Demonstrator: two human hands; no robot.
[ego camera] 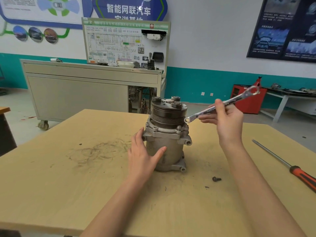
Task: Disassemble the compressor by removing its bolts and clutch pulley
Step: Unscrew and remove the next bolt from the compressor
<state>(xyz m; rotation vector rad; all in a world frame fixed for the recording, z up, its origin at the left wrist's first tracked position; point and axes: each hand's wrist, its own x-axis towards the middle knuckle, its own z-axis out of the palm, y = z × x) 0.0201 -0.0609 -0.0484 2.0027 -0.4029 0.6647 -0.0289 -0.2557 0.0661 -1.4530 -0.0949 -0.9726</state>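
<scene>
A grey metal compressor (168, 151) stands upright in the middle of the wooden table (68, 177), with its dark ribbed clutch pulley (168, 113) on top. My left hand (145, 156) rests against the left side of the compressor body with straight fingers. My right hand (225, 120) holds a silver ring wrench (220, 106) in the air to the right of the pulley. The wrench's small end hangs just above a bolt (179, 127) on the flange. One loose dark bolt (216, 179) lies on the table right of the compressor's base.
A long screwdriver (287, 165) with a red and black handle lies near the table's right edge. Dark scratch marks cover the tabletop to the left. Behind the table stand a grey wheeled cabinet (77, 93), a red tool cabinet (248, 100) and a white bench.
</scene>
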